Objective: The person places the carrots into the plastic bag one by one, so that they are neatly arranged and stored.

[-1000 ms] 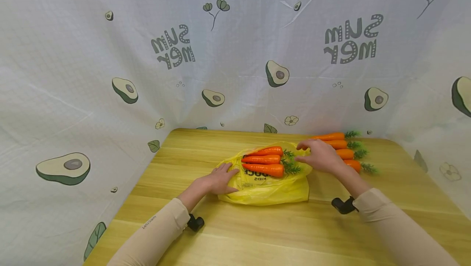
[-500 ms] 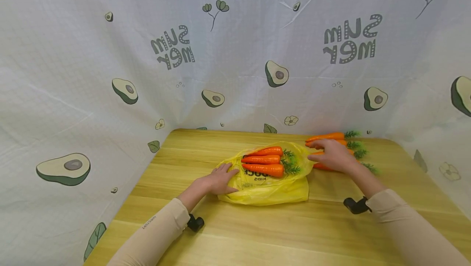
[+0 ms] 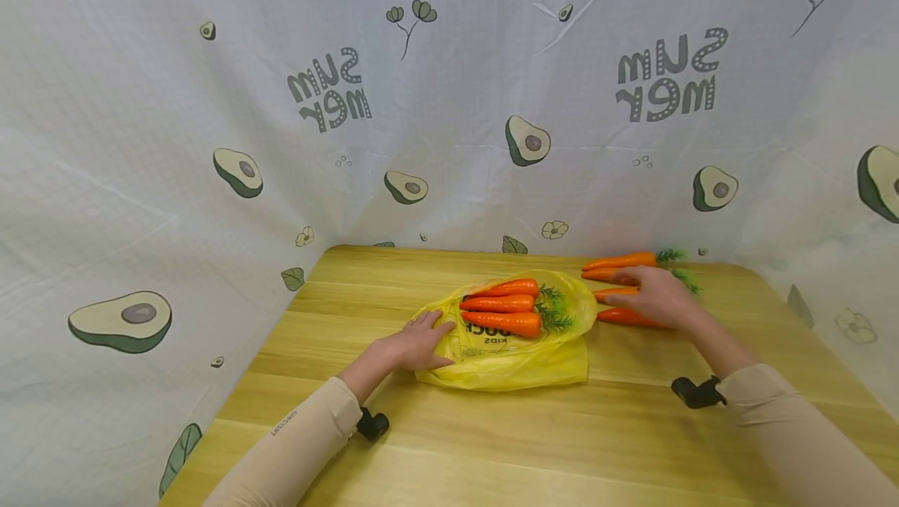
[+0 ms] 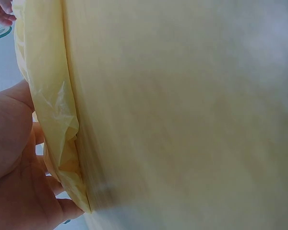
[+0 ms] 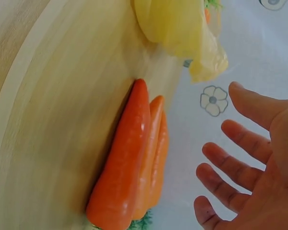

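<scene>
A yellow plastic bag (image 3: 541, 370) lies on the table with three orange carrots (image 3: 502, 324) side by side on it, green tops pointing right. My left hand (image 3: 413, 345) rests on the bag's left end, fingers spread; in the left wrist view they touch the yellow film. To the right of the bag lies a row of several more carrots (image 3: 625, 260). Over that row hovers my right hand (image 3: 659, 298), hiding parts of the nearer ones. In the right wrist view its fingers (image 5: 228, 163) are spread, holding nothing, apart from the carrots.
A wooden table (image 3: 477, 444) with rounded back corners carries everything. Behind and beside it hangs a pale cloth (image 3: 449, 93) printed with avocados. A black wrist camera (image 3: 372, 423) sits under the left wrist, another black camera (image 3: 695, 392) under the right.
My right hand has moved rightward from the bag's right edge to above the row of carrots. My left hand, the bag and the carrots have stayed put.
</scene>
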Action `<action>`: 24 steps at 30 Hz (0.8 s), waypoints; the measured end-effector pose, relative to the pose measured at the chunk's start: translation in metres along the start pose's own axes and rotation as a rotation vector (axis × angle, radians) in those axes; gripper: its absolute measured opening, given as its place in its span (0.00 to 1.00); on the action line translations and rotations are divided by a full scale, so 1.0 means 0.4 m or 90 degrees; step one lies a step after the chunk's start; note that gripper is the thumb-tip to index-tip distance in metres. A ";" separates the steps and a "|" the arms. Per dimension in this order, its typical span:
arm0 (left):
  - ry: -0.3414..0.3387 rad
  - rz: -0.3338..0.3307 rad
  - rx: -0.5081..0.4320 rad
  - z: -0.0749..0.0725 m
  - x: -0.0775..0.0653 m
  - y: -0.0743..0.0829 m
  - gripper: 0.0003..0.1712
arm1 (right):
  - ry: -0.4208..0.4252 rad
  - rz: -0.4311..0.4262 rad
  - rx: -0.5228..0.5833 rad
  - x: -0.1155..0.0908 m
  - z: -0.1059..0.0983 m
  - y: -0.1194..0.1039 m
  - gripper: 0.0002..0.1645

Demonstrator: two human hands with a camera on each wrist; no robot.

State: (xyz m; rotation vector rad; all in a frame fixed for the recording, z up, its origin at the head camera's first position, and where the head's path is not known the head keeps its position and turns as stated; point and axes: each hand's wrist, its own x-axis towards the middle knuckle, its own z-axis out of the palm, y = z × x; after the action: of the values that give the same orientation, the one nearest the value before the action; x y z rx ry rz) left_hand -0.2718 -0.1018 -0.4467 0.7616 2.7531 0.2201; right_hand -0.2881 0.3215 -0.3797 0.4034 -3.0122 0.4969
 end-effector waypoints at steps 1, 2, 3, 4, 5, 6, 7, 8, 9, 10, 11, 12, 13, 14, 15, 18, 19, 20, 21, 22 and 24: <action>0.000 0.000 0.000 0.001 0.001 0.000 0.42 | -0.003 0.002 -0.001 -0.002 -0.002 0.005 0.38; 0.000 -0.001 -0.001 0.001 0.002 0.001 0.42 | -0.005 0.005 -0.002 -0.003 -0.004 0.010 0.38; 0.000 -0.001 -0.002 0.001 0.002 0.001 0.42 | -0.004 0.007 -0.001 -0.004 -0.005 0.015 0.39; 0.000 -0.001 -0.002 0.001 0.002 0.002 0.42 | -0.004 0.009 -0.002 -0.006 -0.007 0.019 0.38; 0.001 0.000 -0.002 0.000 0.002 0.001 0.42 | -0.005 0.011 -0.001 -0.006 -0.007 0.023 0.38; 0.001 0.000 -0.003 -0.001 0.002 0.001 0.42 | -0.005 0.014 0.002 -0.007 -0.008 0.028 0.39; 0.001 0.001 -0.004 -0.002 0.003 0.000 0.42 | -0.004 0.015 0.005 -0.007 -0.008 0.032 0.38; 0.000 0.002 -0.005 -0.002 0.003 0.000 0.42 | -0.004 0.015 0.007 -0.008 -0.008 0.037 0.38; 0.000 0.002 -0.005 -0.003 0.003 0.000 0.42 | -0.006 0.017 0.007 -0.008 -0.008 0.043 0.39; 0.000 0.002 -0.005 -0.003 0.004 -0.001 0.42 | -0.010 0.018 0.006 -0.008 -0.008 0.048 0.39; 0.000 0.003 -0.006 -0.003 0.004 -0.001 0.42 | -0.014 0.021 0.007 -0.008 -0.007 0.054 0.39; -0.001 0.002 -0.006 -0.003 0.004 -0.001 0.42 | -0.018 0.025 0.006 -0.009 -0.007 0.059 0.40; -0.001 0.002 -0.006 -0.003 0.004 -0.002 0.42 | -0.023 0.028 0.006 -0.009 -0.006 0.064 0.40; -0.001 0.002 -0.007 -0.003 0.004 -0.002 0.42 | -0.027 0.032 0.005 -0.009 -0.004 0.070 0.40; -0.001 0.002 -0.008 -0.003 0.003 -0.001 0.42 | -0.031 0.035 0.006 -0.009 -0.003 0.075 0.40; -0.001 0.001 -0.010 -0.004 0.001 0.000 0.42 | -0.037 0.037 0.003 -0.010 0.000 0.086 0.40; -0.002 0.001 -0.012 -0.004 0.000 0.001 0.42 | -0.039 0.036 -0.001 -0.010 0.001 0.090 0.40; -0.001 0.001 -0.012 -0.005 -0.001 0.002 0.42 | -0.041 0.036 -0.006 -0.011 0.002 0.094 0.40; -0.002 0.000 -0.013 -0.005 -0.001 0.002 0.42 | -0.043 0.035 -0.013 -0.011 0.002 0.098 0.40; -0.002 0.001 -0.013 -0.005 -0.001 0.003 0.42 | -0.045 0.035 -0.020 -0.012 0.003 0.101 0.41; -0.002 0.001 -0.014 -0.005 -0.001 0.003 0.42 | -0.049 0.037 -0.032 -0.014 0.005 0.108 0.44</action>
State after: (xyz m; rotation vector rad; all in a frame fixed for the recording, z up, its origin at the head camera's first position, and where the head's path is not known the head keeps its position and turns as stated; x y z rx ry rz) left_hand -0.2716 -0.1012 -0.4446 0.7577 2.7429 0.2480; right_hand -0.2941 0.3616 -0.3953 0.3403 -3.1119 0.4180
